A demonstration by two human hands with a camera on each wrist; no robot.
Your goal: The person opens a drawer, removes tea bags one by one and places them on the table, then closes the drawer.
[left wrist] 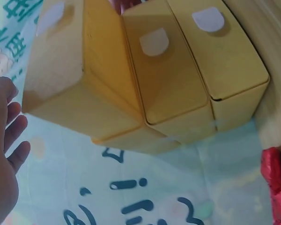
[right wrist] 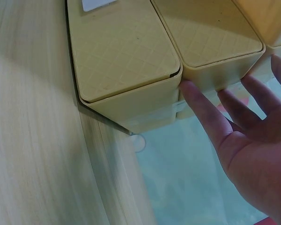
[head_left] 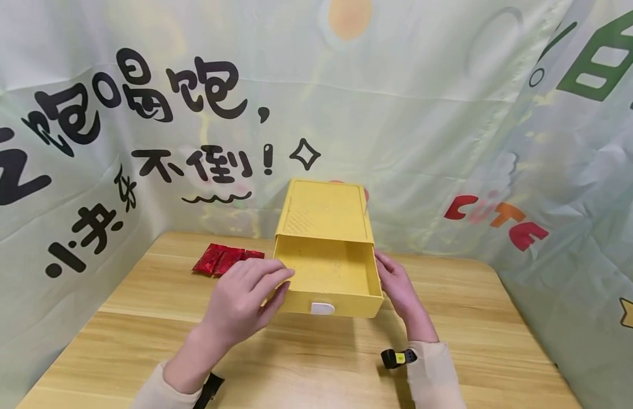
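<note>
A yellow plastic drawer cabinet (head_left: 326, 210) stands on the table near the back cloth. Its top drawer (head_left: 347, 305) is pulled out, and the drawer's inside floor shows. A white tab (head_left: 322, 308) marks that drawer's front. The middle drawer (left wrist: 166, 79) and bottom drawer (left wrist: 229, 58) are closed. My left hand (head_left: 244, 301) hovers by the pulled-out drawer's left front corner, its fingers loosely bent around nothing. In the left wrist view a small gap parts it from the drawer. My right hand (right wrist: 253, 140) rests its extended fingertips against the cabinet's right side.
Several red shiny packets (head_left: 226, 260) lie on the wooden table (head_left: 306, 363), left of the cabinet. A printed cloth (head_left: 408, 136) hangs close behind and along both sides. Each wrist carries a black strap device, the right one (head_left: 398, 358) with a yellow label.
</note>
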